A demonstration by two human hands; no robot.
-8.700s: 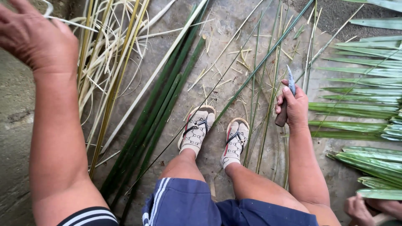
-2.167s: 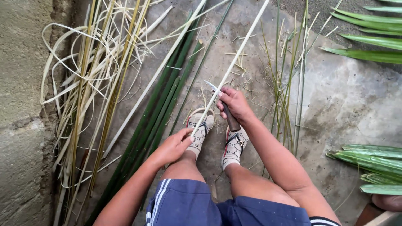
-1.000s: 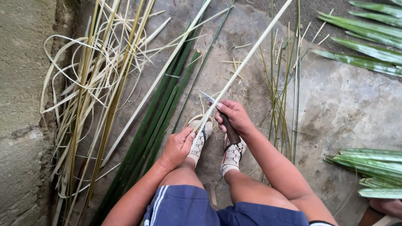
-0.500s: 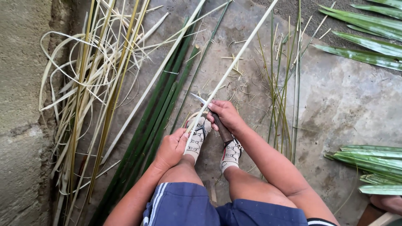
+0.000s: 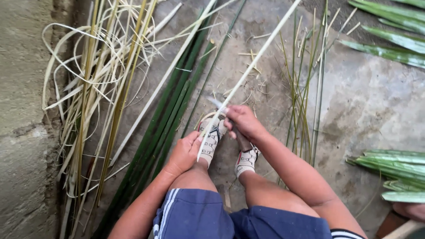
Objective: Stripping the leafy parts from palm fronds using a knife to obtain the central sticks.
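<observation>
Two hands work one pale strip over the sandalled feet.
Left hand (image 5: 183, 152) pinches the pale strip's (image 5: 248, 71) lower end; right hand (image 5: 241, 121) grips a knife (image 5: 217, 103), blade against the strip just beyond its fingers; green stalks (image 5: 170, 115) lie leftward.

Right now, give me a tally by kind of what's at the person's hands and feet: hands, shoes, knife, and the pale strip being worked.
Hands: 2, left hand and right hand
Shoes: 2, left shoe and right shoe
Knife: 1, knife in the right hand
Pale strip: 1, pale strip held by both hands
Total: 6
</observation>
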